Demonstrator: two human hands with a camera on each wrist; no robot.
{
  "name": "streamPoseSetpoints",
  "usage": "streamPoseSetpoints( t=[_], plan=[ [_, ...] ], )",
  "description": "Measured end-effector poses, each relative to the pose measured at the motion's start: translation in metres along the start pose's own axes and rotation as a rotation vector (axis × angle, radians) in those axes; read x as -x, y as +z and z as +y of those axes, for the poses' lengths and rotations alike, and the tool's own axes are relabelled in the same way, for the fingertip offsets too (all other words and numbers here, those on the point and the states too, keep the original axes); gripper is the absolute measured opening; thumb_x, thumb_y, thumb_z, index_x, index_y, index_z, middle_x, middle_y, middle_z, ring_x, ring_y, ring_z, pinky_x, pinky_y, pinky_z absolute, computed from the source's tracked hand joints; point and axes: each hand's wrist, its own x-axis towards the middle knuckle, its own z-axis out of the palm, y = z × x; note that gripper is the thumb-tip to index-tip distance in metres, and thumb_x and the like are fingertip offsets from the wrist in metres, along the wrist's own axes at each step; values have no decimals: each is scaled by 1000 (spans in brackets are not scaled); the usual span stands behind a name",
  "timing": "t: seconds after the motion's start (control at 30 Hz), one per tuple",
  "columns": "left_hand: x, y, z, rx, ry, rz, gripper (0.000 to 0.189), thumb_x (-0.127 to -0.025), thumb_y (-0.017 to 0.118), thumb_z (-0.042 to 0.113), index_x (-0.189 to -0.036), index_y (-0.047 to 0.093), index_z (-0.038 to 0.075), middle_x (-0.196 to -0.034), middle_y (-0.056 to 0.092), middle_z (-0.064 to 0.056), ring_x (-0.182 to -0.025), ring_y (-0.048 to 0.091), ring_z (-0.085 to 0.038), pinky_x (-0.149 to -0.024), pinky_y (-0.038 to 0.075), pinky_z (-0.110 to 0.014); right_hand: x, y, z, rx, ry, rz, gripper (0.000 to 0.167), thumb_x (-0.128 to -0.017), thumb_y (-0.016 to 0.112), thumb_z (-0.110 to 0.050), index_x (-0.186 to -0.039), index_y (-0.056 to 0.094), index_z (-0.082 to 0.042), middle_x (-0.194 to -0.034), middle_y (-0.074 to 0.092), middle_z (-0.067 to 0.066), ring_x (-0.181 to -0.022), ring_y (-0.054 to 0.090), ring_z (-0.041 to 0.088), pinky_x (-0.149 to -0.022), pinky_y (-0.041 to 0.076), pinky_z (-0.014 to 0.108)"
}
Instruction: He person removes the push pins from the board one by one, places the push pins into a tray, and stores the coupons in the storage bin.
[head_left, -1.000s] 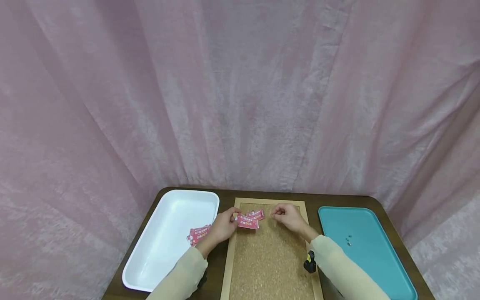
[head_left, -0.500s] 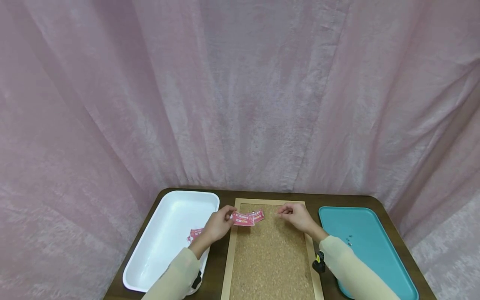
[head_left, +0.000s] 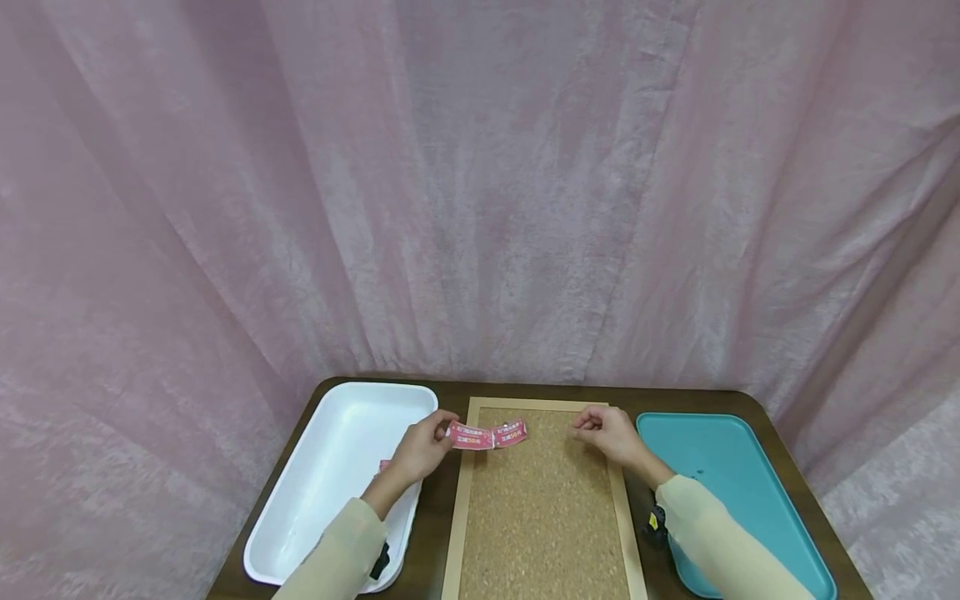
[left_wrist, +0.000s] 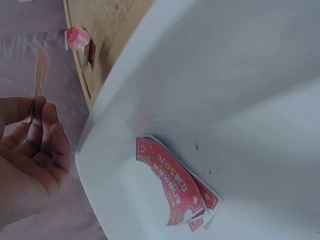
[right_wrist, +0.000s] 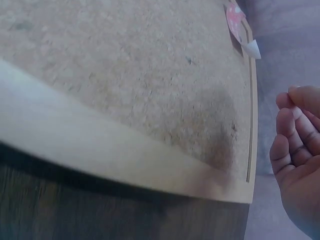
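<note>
My left hand pinches one end of a red paper coupon with white and yellow print, held up over the left edge of the corkboard. To its right, a second red coupon sits near the board's top, a shiny spot on its upper edge. In the left wrist view, the held coupon stands edge-on between thumb and fingers. My right hand hovers near the board's upper right, thumb and forefinger tips together, the other fingers curled. I cannot tell whether something tiny is between those tips.
A white tub stands left of the board, with several overlapping red coupons inside. On the right lies a teal tray with several tiny dark or shiny pieces, partly behind the right forearm. A pink curtain hangs behind the table.
My left hand has moved left with its coupon, which overlaps the second coupon less now. My right hand has drawn away to the right, its fingertips still together.
</note>
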Motion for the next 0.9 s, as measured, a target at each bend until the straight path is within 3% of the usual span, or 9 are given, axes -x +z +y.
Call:
streamPoseSetpoints(
  t=[0.1,0.33,0.67,0.9],
  plan=[
    [1,-4,-2,3,-10,4,35,-97,70,7,-132,67,9,-77,56,3,-57,45,-8,-53,38,-25,3,-3,3,4,12,4,9,-95,78,-8,-98,75,0,-85,74,10,-76,70,36,-61,53,24],
    [5,-12,-8,-7,-35,20,36,-96,70,6,-132,67,8,-80,59,2,-60,49,-9,-54,40,-26,10,-11,8,-7,16,-1,11,-97,74,-5,-101,74,5,-87,73,17,-77,68,40,-61,55,28],
    [9,-16,-13,-2,-64,35,36,-97,70,7,-133,68,7,-80,61,0,-59,51,-11,-54,40,-27,19,-26,16,31,11,44,9,-95,73,1,-101,74,6,-86,73,10,-73,63,11,-62,53,25],
    [13,-20,-19,8,-94,38,35,-97,69,7,-132,67,9,-78,62,0,-57,54,-11,-51,43,-27,28,-33,30,44,54,32,6,-95,73,-2,-100,72,1,-86,71,7,-74,64,14,-64,55,29]
  ],
)
